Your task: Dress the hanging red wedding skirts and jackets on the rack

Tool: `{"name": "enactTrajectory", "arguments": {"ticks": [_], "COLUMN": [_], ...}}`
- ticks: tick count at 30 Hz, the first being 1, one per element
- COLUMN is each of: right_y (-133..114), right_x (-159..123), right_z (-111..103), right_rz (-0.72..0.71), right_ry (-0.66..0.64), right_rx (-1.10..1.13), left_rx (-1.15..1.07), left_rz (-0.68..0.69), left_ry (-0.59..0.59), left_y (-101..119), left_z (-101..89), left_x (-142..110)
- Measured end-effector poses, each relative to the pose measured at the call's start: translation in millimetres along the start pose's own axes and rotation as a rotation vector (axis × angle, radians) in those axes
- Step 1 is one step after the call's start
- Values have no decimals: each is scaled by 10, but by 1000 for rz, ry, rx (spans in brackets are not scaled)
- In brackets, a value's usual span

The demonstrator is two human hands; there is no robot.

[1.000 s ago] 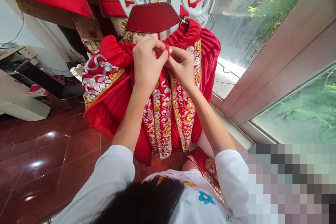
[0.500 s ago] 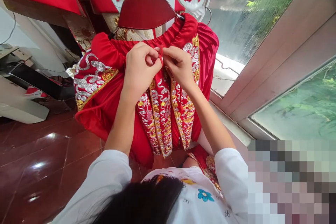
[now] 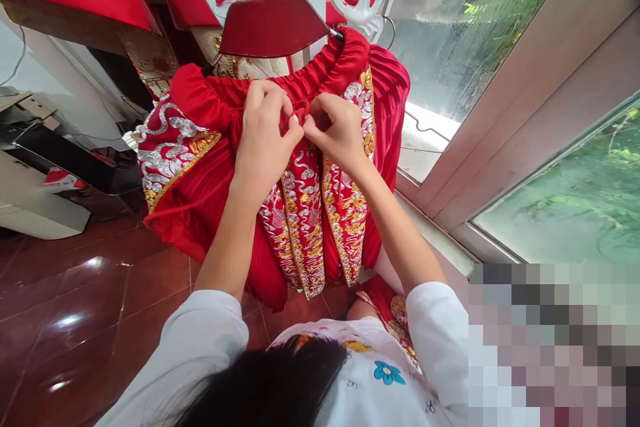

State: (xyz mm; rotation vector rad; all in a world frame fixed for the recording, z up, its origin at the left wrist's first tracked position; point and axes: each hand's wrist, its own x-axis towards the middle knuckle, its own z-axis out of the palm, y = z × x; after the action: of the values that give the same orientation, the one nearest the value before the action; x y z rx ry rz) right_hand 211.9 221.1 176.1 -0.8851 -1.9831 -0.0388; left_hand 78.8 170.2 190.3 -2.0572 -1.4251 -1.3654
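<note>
"What are you gripping?"

"A red cord (image 3: 302,109) — your left hand (image 3: 262,135) and right hand (image 3: 340,130) curl nearly closed, both pinching it at the waistband (image 3: 320,77)."

"And the embroidered red skirt (image 3: 303,207)?"

"It hangs before you from a clip hanger (image 3: 275,25), near white scrollwork (image 3: 365,17)."

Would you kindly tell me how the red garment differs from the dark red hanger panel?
The red garment is larger than the hanger panel. The red garment is gathered and draped, while the hanger panel looks smooth and stiff. The red garment bears silver and gold embroidery; the hanger panel is plain. Both are red.
</note>
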Motion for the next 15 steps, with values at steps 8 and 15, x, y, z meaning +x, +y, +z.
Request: {"name": "enactTrajectory", "arguments": {"ticks": [8,15], "right_y": [-21,-215], "right_x": [-145,-40], "right_z": [-211,-185], "right_rz": [156,343], "right_ry": [107,23], "right_rx": [-100,761], "left_rx": [82,-260], "left_rz": [-97,-97], "left_ry": [184,263], "left_y": [-110,36], "left_z": [-197,-55], "left_x": [-246,-238]}}
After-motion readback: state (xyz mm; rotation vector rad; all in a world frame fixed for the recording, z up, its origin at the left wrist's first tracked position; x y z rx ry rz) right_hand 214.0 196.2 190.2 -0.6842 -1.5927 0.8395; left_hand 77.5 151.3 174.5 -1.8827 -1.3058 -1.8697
